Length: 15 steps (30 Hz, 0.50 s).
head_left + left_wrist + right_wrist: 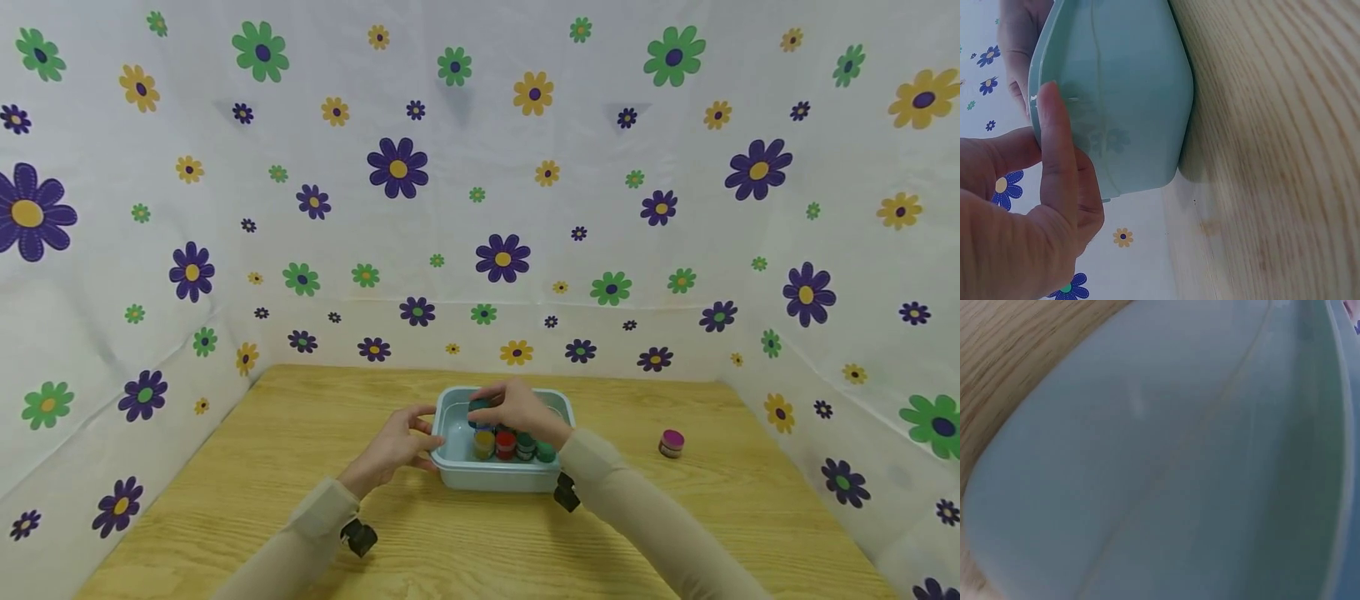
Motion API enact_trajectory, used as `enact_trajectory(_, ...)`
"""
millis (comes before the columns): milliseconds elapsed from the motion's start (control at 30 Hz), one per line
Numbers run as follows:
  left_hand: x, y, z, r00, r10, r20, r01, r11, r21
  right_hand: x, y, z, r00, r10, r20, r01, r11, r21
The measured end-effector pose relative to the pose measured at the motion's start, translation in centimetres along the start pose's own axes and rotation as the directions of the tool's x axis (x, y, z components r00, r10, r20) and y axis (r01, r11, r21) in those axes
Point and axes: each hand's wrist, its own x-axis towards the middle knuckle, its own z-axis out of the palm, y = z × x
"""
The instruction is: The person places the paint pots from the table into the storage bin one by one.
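A pale blue plastic basin (495, 479) stands on the table with several small paint jars inside, among them a yellow jar (484, 445), a red jar (506, 445) and dark green ones. My left hand (393, 446) grips the basin's left rim; in the left wrist view the thumb and fingers of the left hand (1054, 187) pinch the wall. Inside the basin, my right hand (517, 408) holds a dark teal jar (478, 410) between thumb and fingers, above the left part. Only the basin wall (1147, 456) fills the right wrist view, so that hand is hidden there.
A small jar with a magenta lid (672, 443) stands on the wooden table (337, 400) to the right of the basin. Flower-print cloth (450, 217) hangs behind the table and along both sides.
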Motion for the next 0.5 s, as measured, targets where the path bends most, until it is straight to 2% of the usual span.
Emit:
enact_trajectory(367, 0.0, -0.1, -0.1, 1.0, -0.001, 0.003, 0.002, 1.0, -0.015, 1.5, -0.6, 1.5, 0.998, 0.003, 0.059, -0.006, 0.999, 0.052)
enact_trajectory(500, 0.1, -0.1, -0.2, 1.0, 0.007, 0.011, -0.006, 1.0, -0.01, 2.0, -0.4, 1.6, 0.998, 0.003, 0.062, -0.005, 0.999, 0.039)
